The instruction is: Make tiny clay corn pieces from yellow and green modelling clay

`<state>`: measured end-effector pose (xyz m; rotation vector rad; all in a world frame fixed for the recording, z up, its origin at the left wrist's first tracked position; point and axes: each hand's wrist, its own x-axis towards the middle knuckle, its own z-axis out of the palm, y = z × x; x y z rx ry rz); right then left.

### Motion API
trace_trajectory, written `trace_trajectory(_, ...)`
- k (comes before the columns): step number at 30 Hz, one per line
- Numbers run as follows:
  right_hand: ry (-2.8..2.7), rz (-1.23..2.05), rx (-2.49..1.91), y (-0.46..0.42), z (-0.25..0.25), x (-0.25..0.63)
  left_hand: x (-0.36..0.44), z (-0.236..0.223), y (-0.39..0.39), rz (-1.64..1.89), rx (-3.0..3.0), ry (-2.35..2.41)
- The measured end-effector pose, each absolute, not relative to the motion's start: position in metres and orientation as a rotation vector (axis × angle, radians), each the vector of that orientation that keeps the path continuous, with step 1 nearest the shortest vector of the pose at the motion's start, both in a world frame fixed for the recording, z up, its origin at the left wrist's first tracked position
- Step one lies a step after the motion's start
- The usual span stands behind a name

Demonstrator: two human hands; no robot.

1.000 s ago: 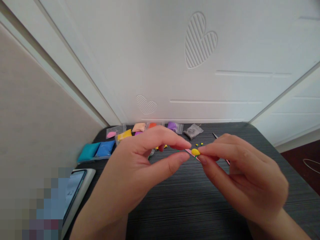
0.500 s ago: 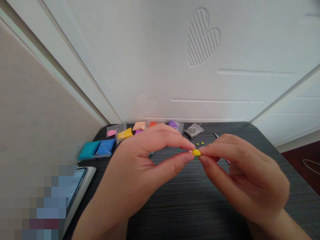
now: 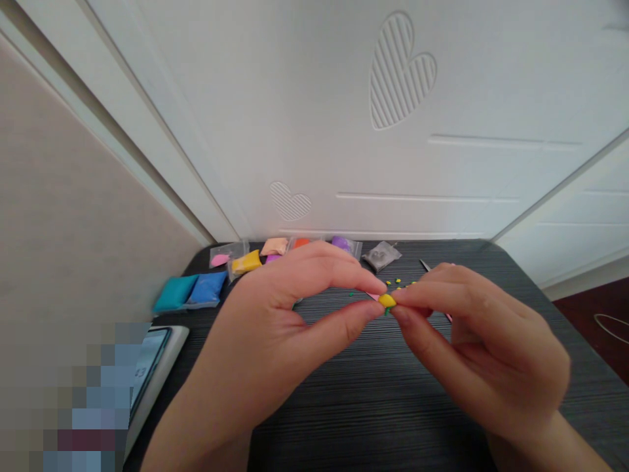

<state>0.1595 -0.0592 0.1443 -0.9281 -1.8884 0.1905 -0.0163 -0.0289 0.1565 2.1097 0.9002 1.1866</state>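
Note:
Between the fingertips of both hands is a small yellow piece of modelling clay (image 3: 387,300), lemon-like in shape, held above the table. My left hand (image 3: 299,308) pinches its left side with thumb and forefinger. From the other side, thumb and forefinger of my right hand (image 3: 466,328) press on its right end. A bit of green clay (image 3: 387,311) shows just under the yellow piece, and something pink (image 3: 374,296) shows at my left fingertips. Tiny yellow crumbs (image 3: 398,280) lie on the table behind the fingers.
Along the back of the dark table (image 3: 363,406) lie bags of clay: yellow (image 3: 246,262), purple (image 3: 340,243), grey (image 3: 381,256), teal (image 3: 174,295), blue (image 3: 207,290) and others. A pointed metal tool (image 3: 424,265) is partly behind my right hand. A tablet-like device (image 3: 170,357) stands at left.
Both hands keep nearly the same pose around the yellow clay, which has turned very slightly. The view has shifted a little.

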Motion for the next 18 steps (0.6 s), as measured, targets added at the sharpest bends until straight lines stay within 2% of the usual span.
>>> trace_trajectory(18,-1.900,0.175,-0.916,-0.0590,0.1433,0.1600,-0.0166,0.1572,-0.0291,1.178,2.154,0.914)
